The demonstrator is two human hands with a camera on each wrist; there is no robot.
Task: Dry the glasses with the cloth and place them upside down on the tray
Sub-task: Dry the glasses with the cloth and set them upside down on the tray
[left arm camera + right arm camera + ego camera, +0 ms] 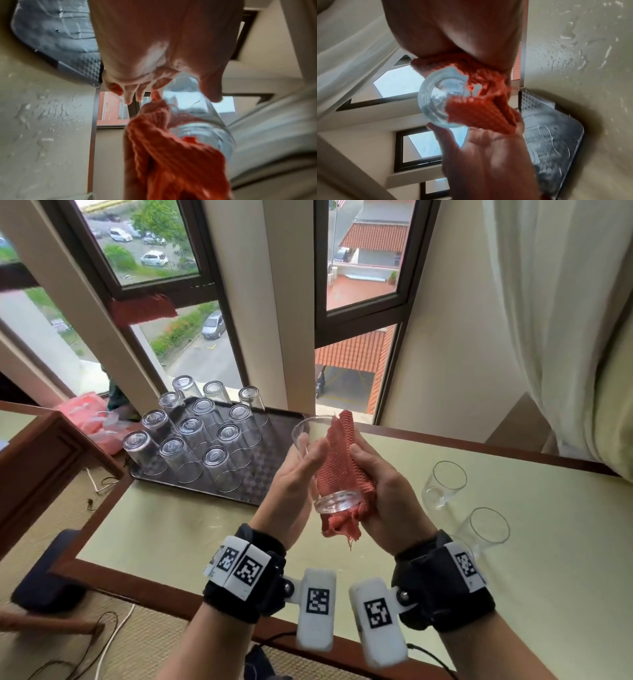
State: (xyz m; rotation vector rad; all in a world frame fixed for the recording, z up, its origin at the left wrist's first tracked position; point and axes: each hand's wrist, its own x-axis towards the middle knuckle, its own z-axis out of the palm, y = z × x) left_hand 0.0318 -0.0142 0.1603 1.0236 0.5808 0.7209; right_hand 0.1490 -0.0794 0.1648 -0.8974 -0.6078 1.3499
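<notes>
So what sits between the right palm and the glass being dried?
The red cloth: in the head view it is pressed between the right hand and the glass, which the left hand holds from the other side.

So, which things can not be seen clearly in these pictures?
- Right hand fingers: in the head view the red cloth covers them.
- Held glass: whether it is dry yet cannot be told; the wrist views are blurred.
- Tray: in the left wrist view the left hand and the frame edge cut it off.
- Upright glass nearest the person: the right wrist band hides its base.
</notes>
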